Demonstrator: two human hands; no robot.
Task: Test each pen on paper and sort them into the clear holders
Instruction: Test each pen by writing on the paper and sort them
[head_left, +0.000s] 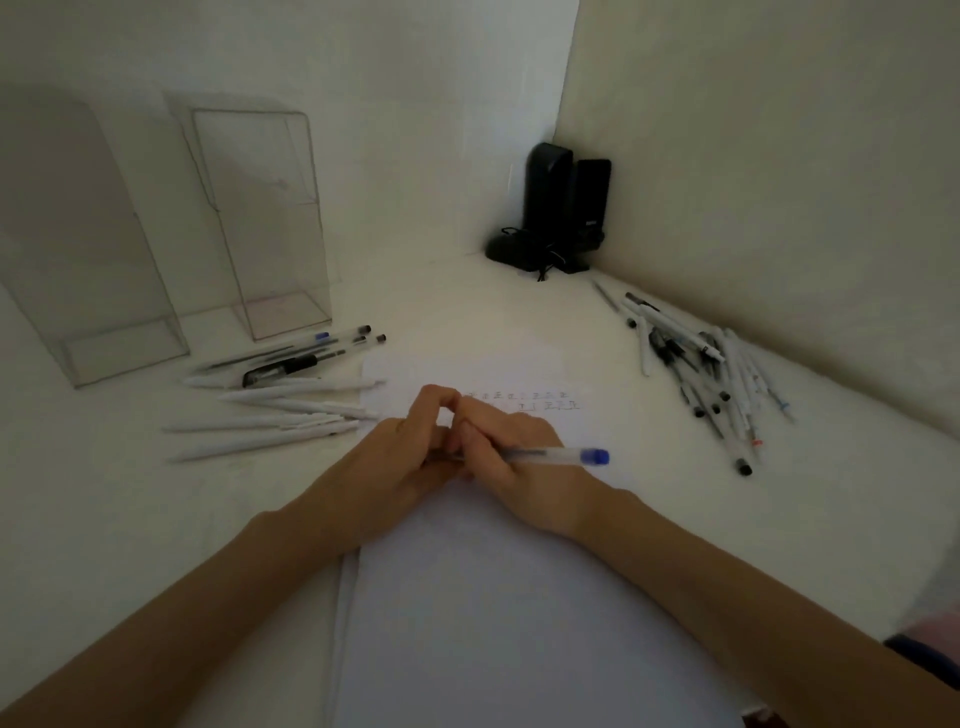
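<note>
My right hand (511, 457) grips a clear pen with a blue end cap (558, 456), the pen lying across the white paper (498, 597). My left hand (410, 457) meets it at the pen's hidden tip end, fingers curled; what they pinch is hidden. Small test scribbles (530, 401) mark the paper's top. Two clear holders (270, 223) (88, 249) stand at the back left. A group of pens (280, 395) lies in front of them. A pile of pens (711, 374) lies on the right.
Two black speakers with a tangled cable (561, 208) stand in the back corner. White walls close the desk at the back and right. A dark and pink object (935, 649) shows at the lower right edge.
</note>
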